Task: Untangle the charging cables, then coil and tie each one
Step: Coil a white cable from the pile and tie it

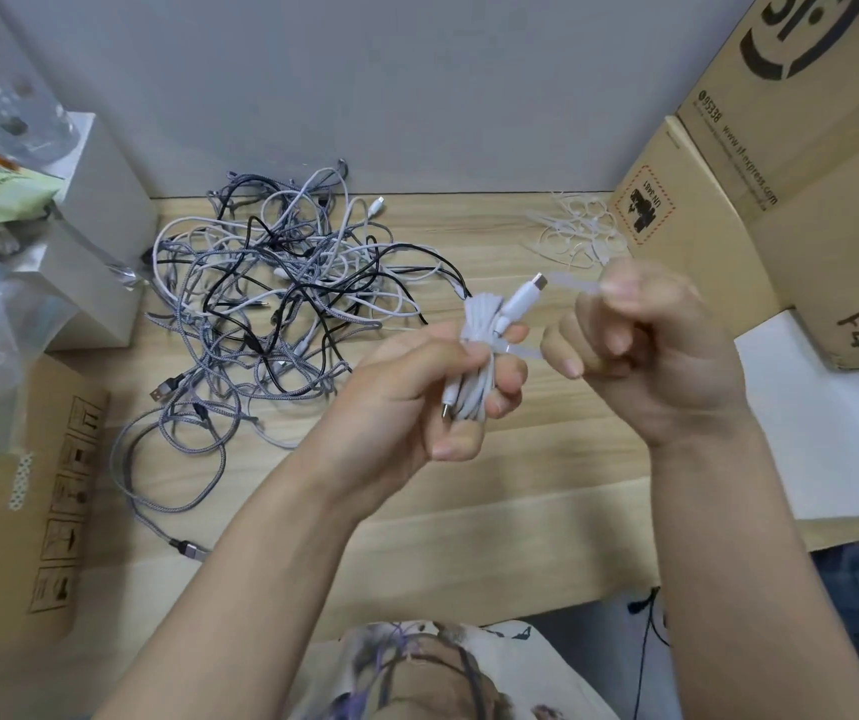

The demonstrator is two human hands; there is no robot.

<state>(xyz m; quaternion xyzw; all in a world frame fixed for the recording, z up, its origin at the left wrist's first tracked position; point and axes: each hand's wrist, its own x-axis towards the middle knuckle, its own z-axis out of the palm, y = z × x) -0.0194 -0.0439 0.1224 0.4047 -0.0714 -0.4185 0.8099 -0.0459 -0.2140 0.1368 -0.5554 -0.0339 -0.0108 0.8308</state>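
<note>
Tying step in hand | white coiled cable (479, 350) is gripped in curled left hand (417, 392) above table (469, 511) | tie strap (570, 284) is pinched and pulled by right hand (656, 340) | next: strap to be cinched tight | cable tangle (281, 304) is left unsorted behind.

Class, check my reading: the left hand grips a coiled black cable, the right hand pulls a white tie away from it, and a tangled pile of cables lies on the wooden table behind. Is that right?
One detail is wrong: the coiled cable in the left hand is white, not black, as the head view shows. The rest stands: the right hand pulls the white tie, and the tangled pile lies on the wooden table behind.
</note>
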